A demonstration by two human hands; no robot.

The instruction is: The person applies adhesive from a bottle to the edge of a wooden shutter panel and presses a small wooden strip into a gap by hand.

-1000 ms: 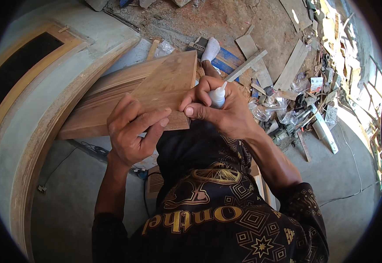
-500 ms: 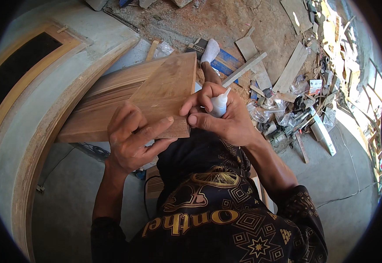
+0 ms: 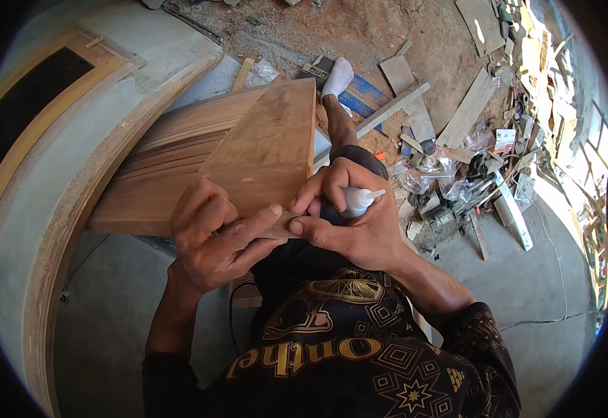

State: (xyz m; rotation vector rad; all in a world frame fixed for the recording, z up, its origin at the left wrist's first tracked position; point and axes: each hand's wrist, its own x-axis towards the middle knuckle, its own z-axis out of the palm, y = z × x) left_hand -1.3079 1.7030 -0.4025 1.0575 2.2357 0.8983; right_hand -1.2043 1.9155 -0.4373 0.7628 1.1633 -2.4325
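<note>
A brown wooden panel with grooved slats lies before me, its near right corner between my hands. My left hand grips the near edge by that corner, index finger on top and thumb below. In my right hand is a small white squeeze bottle, tucked in the palm under curled fingers, its pointed nozzle facing right. The right thumb and fingertips meet at the panel's corner. Whether they pinch something small there is hidden.
A curved, wood-edged counter runs along the left. Beyond the panel, a socked foot rests near a blue board. Loose planks, plastic bags and scrap lie at the right. A cable crosses the floor.
Both hands and the panel's near corner have shifted slightly toward me. The bottle has tipped, so its nozzle points more to the right. More of the leg shows.
</note>
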